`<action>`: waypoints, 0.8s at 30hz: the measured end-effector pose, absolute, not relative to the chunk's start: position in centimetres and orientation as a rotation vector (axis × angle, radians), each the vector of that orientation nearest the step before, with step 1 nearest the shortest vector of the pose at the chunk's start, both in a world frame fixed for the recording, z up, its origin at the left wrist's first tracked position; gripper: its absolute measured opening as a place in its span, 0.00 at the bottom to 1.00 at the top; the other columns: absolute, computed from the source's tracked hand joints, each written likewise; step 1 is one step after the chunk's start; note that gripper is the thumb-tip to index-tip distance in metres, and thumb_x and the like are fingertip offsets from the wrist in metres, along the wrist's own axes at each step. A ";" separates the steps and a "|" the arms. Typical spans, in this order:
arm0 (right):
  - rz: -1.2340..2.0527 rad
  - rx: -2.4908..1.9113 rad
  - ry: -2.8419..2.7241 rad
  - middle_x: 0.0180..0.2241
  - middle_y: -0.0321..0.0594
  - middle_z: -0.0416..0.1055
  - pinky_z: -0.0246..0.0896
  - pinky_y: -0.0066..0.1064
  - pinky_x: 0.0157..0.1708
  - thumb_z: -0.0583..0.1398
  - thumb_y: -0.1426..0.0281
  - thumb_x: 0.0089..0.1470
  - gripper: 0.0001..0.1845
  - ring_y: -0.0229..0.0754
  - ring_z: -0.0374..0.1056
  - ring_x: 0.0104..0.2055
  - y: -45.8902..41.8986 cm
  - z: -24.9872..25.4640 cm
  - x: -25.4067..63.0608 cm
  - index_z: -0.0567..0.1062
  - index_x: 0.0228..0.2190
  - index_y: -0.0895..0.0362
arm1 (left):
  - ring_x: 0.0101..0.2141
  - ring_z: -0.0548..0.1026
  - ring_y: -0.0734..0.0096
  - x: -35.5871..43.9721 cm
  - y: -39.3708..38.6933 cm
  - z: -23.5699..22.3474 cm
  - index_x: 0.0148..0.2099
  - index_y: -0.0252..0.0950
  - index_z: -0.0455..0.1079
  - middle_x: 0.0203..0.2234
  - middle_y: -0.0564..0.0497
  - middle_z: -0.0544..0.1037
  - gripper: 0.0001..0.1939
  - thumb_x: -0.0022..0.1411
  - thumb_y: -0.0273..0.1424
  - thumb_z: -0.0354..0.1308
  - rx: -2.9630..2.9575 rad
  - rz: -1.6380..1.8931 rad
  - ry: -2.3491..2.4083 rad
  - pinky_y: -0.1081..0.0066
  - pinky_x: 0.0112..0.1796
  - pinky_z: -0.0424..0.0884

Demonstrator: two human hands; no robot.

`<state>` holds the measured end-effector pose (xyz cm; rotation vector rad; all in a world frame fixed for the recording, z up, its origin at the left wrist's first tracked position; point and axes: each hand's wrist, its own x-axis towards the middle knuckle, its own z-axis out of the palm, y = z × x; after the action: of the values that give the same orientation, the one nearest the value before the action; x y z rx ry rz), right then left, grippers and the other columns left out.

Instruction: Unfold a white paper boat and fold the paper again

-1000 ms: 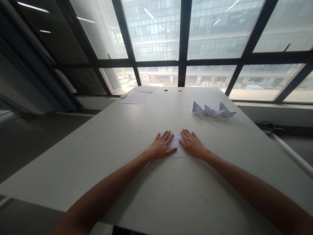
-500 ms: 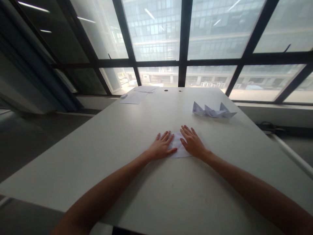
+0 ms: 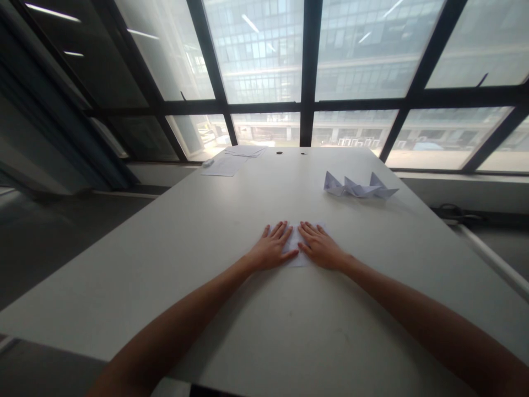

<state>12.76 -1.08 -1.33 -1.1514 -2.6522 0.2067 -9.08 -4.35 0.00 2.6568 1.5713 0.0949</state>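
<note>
as origami [image 3: 359,191] stands beyond, left hand [image 3: 266,252] and right hand [image 3: 323,250] touch paper [image 3: 301,261], fingers [image 3: 286,235] apart.

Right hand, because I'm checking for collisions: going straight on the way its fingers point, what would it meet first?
Probably the left hand, which lies just across a narrow gap on the same paper; exact angle and depth are hard to judge.

office-like: wide windows [image 3: 258,66], white table [image 3: 149,264]
</note>
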 end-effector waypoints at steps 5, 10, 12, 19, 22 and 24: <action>0.171 -1.379 -2.583 0.68 0.53 0.45 0.35 0.49 0.66 0.44 0.59 0.65 0.34 0.49 0.39 0.70 -0.4 -1.4 13.4 0.53 0.65 0.66 | 0.68 0.38 0.54 -9.1 -4.2 0.0 0.72 0.35 0.40 0.69 0.39 0.41 0.44 0.65 0.59 0.34 2.650 0.086 1.569 0.49 0.63 0.36; 0.128 -1.535 -2.475 0.67 0.55 0.47 0.35 0.50 0.66 0.44 0.62 0.65 0.33 0.51 0.41 0.70 0.0 -1.9 13.8 0.54 0.64 0.68 | 0.68 0.38 0.54 -9.0 -4.2 0.0 0.72 0.34 0.39 0.69 0.38 0.40 0.44 0.66 0.59 0.34 2.650 0.080 1.565 0.49 0.63 0.35; 0.080 -1.554 -2.422 0.67 0.57 0.47 0.35 0.50 0.66 0.45 0.64 0.64 0.32 0.52 0.41 0.70 0.0 -1.7 13.7 0.55 0.64 0.69 | 0.68 0.38 0.54 -9.0 -4.1 -0.1 0.72 0.34 0.40 0.69 0.38 0.40 0.44 0.66 0.59 0.34 2.649 0.079 1.565 0.49 0.63 0.35; 0.096 -1.091 -2.546 0.68 0.49 0.48 0.34 0.44 0.67 0.47 0.66 0.64 0.30 0.45 0.38 0.70 -1.3 0.1 13.1 0.55 0.65 0.62 | 0.68 0.38 0.54 -8.9 -4.3 0.0 0.72 0.34 0.39 0.69 0.38 0.40 0.45 0.65 0.60 0.33 2.641 0.097 1.570 0.49 0.63 0.35; 0.225 -0.928 -2.661 0.68 0.46 0.47 0.36 0.45 0.67 0.47 0.64 0.65 0.31 0.45 0.38 0.70 -1.7 -0.1 12.8 0.51 0.66 0.59 | 0.68 0.38 0.56 -8.9 -4.4 0.1 0.72 0.36 0.38 0.69 0.40 0.41 0.43 0.66 0.59 0.33 2.644 0.118 1.567 0.50 0.63 0.36; 0.268 -0.934 -2.681 0.68 0.46 0.47 0.36 0.46 0.67 0.46 0.62 0.65 0.32 0.46 0.39 0.70 -1.8 -0.4 12.7 0.50 0.66 0.59 | 0.68 0.38 0.56 -9.0 -4.5 0.1 0.72 0.36 0.39 0.69 0.40 0.41 0.43 0.66 0.59 0.33 2.646 0.120 1.569 0.50 0.63 0.36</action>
<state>12.68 -1.76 -0.39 -0.9344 -2.6810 0.2678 -8.97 -4.48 0.10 2.6464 1.5686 0.1204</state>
